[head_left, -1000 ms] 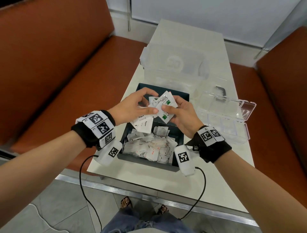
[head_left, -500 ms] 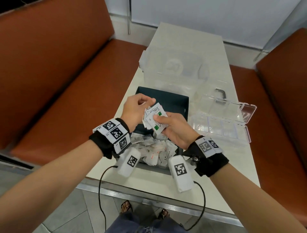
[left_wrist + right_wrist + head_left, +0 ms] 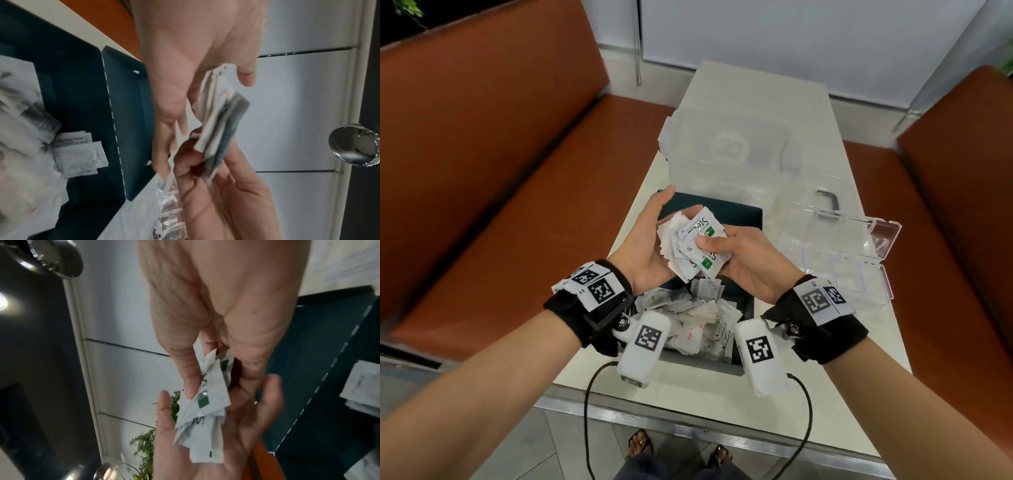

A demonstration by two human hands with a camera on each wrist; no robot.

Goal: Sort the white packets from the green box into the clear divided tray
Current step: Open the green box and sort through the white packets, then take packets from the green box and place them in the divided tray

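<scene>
— How far along are we with the sorting?

— Barely begun, we judge. Nearest us, the dark green rectangular cardboard box (image 3: 746,306) on the pale surface (image 3: 599,373) holds a heap of small white paper packets (image 3: 698,318). Above it we hold a fanned bunch of white packets with green squares (image 3: 697,246).

— And our hands?

— Our left hand (image 3: 643,246) is spread flat, palm up, cradling the bunch from beneath. Our right hand (image 3: 743,260) pinches the bunch, thumb on top, fingers curled under.

— And farther out?

— To the right, well apart from the bunch, the clear plastic divided tray (image 3: 873,274) lies with its lid open; its compartments look empty to us. So nearly all the packets remain to be placed.
</scene>
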